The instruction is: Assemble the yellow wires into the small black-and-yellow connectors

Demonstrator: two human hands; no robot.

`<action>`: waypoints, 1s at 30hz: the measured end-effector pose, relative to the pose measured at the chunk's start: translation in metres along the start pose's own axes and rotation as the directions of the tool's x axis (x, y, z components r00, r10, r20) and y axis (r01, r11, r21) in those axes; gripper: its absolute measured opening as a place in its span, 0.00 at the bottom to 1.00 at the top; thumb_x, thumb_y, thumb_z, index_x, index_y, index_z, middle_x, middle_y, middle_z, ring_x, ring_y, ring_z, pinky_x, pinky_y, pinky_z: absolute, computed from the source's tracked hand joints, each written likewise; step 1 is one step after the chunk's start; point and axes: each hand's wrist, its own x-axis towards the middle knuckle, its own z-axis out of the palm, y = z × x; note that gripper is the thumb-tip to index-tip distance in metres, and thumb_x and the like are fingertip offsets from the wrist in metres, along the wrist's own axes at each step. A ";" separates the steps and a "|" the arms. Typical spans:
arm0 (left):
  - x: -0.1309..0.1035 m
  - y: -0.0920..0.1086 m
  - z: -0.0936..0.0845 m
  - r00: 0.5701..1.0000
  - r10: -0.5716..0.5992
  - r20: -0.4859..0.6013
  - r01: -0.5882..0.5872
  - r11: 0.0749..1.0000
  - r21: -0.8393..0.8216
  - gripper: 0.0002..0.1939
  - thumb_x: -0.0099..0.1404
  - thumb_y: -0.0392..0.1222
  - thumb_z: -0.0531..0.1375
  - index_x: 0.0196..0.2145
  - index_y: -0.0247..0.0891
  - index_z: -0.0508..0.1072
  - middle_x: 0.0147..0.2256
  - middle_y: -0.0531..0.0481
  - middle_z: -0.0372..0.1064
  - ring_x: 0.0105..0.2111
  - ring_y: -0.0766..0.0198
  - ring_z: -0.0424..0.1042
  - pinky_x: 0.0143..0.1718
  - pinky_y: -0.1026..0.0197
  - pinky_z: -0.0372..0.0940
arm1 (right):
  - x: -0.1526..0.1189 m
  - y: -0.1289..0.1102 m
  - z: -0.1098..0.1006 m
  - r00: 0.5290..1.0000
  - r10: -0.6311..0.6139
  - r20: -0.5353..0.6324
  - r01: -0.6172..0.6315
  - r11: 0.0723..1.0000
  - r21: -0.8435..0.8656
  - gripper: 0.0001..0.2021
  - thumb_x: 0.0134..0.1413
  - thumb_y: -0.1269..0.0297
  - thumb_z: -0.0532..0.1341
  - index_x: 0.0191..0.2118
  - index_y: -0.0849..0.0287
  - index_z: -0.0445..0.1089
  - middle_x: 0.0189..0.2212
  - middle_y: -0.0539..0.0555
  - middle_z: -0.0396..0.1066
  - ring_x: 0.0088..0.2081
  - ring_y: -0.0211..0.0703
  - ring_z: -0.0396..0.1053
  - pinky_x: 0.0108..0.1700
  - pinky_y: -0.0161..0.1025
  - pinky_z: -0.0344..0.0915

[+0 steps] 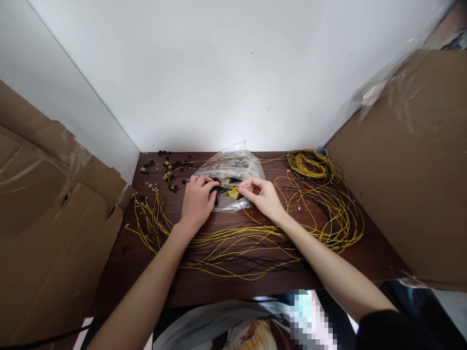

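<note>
Over a clear plastic bag in the middle of the table, my two hands are close together. The fingers of my left hand are closed on a small black connector. Thumb and forefinger of my right hand are pinched on a thin yellow wire that runs down behind the hand. Whether the wire's end is inside the connector cannot be made out. Yellow connector pieces and black ones lie on the bag between the hands.
A long bundle of yellow and black wires crosses the brown table below my hands. A coiled bundle lies back right. Small black and yellow connectors are scattered back left. Cardboard on the left and a cardboard panel flank the table.
</note>
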 end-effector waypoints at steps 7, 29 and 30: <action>-0.001 -0.003 0.004 1.000 0.022 -0.018 -0.023 0.999 -0.036 0.12 0.61 0.31 0.53 0.37 0.36 0.76 0.34 0.44 0.69 0.39 0.55 0.63 0.43 0.51 0.63 | -0.001 -0.006 0.001 1.000 -0.005 0.008 0.005 1.000 -0.026 0.08 0.48 0.60 0.63 0.30 0.59 0.73 0.25 0.50 0.71 0.23 0.34 0.57 0.26 0.34 0.54; 0.000 0.031 0.000 0.943 -0.255 0.213 0.301 0.383 -0.874 0.10 0.55 0.42 0.64 0.31 0.32 0.73 0.33 0.44 0.76 0.28 0.63 0.74 0.37 0.58 0.70 | -0.002 -0.005 0.003 0.999 -0.045 0.007 0.044 0.995 0.089 0.08 0.50 0.59 0.62 0.32 0.59 0.72 0.22 0.48 0.66 0.22 0.33 0.56 0.26 0.34 0.53; 0.000 0.032 0.000 0.941 -0.258 0.219 0.305 0.366 -0.879 0.10 0.55 0.42 0.65 0.32 0.32 0.74 0.32 0.45 0.76 0.28 0.64 0.74 0.37 0.58 0.70 | -0.002 -0.005 0.003 0.999 -0.042 0.006 0.042 0.995 0.088 0.09 0.50 0.59 0.62 0.32 0.59 0.72 0.21 0.48 0.64 0.22 0.33 0.55 0.26 0.34 0.53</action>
